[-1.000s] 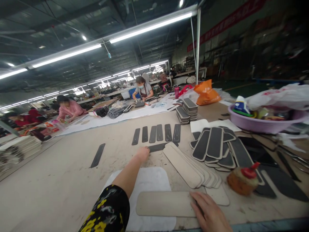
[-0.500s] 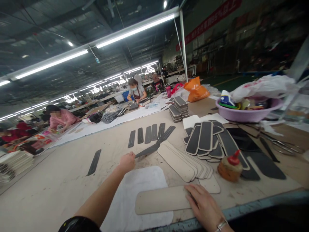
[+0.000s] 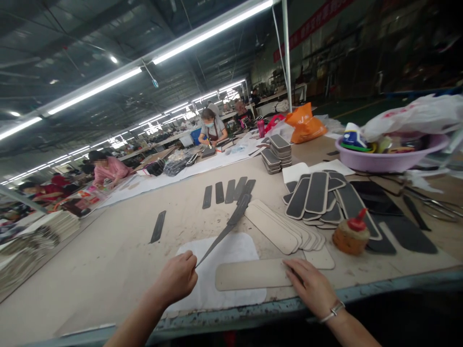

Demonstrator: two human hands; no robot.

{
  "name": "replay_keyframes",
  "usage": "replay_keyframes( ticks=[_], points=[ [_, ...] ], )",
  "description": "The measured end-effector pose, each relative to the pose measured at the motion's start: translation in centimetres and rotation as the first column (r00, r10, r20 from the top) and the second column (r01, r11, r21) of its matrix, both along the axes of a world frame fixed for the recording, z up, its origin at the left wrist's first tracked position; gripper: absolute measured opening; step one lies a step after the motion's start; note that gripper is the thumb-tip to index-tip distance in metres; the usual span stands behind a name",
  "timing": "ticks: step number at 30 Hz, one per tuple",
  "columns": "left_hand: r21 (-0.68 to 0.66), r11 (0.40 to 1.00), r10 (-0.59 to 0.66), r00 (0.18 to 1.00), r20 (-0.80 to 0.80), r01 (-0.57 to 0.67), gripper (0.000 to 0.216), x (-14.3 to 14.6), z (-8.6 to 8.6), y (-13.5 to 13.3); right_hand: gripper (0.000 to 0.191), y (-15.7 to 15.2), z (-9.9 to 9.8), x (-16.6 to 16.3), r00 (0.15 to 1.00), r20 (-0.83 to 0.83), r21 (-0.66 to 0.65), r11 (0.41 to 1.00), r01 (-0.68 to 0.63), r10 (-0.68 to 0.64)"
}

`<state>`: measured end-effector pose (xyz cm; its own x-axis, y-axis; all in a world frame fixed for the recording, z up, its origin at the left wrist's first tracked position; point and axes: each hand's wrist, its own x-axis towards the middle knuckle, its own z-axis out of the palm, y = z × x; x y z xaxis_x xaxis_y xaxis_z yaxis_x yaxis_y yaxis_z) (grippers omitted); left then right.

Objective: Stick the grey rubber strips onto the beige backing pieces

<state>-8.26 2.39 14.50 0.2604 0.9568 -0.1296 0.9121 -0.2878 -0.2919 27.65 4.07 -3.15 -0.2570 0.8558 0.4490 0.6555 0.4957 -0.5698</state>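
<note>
The left hand [image 3: 181,276] has drawn back from beyond the beige panel [image 3: 253,274] to just left of it, bringing the near end of the dark strip [image 3: 224,231] along; the strip now slants from that hand to the dark pads [image 3: 219,193] beyond the panel, where one pad [image 3: 240,210] lies askew along its far part, stuck or merely overlapping, I cannot tell; in my judgement this leaves the strip in hand but not yet separate from the pads; the left fingers are curled, thumb and forefinger pinching the strip's tip; the right hand [image 3: 313,284] rests with fingers extended over the panel's right end, wrist nearer than the panel; whether its thumb grips is unclear; the white sheet [image 3: 242,246] lies partly beneath the panel
</note>
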Motion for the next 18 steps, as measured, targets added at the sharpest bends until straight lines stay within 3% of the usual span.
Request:
replay_keyframes(
  ticks=[5,9,14,18],
  points=[
    [-0.048,0.999,-0.020,0.997,0.079,0.023,0.012,-0.3,-0.4,-5.0,0.025,-0.5,1.1,-0.5,0.996,-0.056,-0.009,0.998,-0.065,0.064],
    [-0.054,0.998,0.024,0.992,0.123,-0.017,0.013,-1.9,-1.7,-8.1,0.023,0.3,3.0,-2.1,0.992,0.022,0.014,0.992,-0.122,0.122],
    [-0.047,0.998,0.040,0.982,0.185,-0.031,0.015,-3.8,-3.4,-10.0,0.026,2.6,5.2,-6.8,0.946,0.224,0.025,0.969,-0.245,0.233],
    [0.011,1.000,0.012,0.975,0.224,-0.015,0.015,-4.9,-4.1,-10.4,0.026,4.6,5.5,-11.0,0.908,0.334,0.053,0.956,-0.288,0.254]
  ],
)
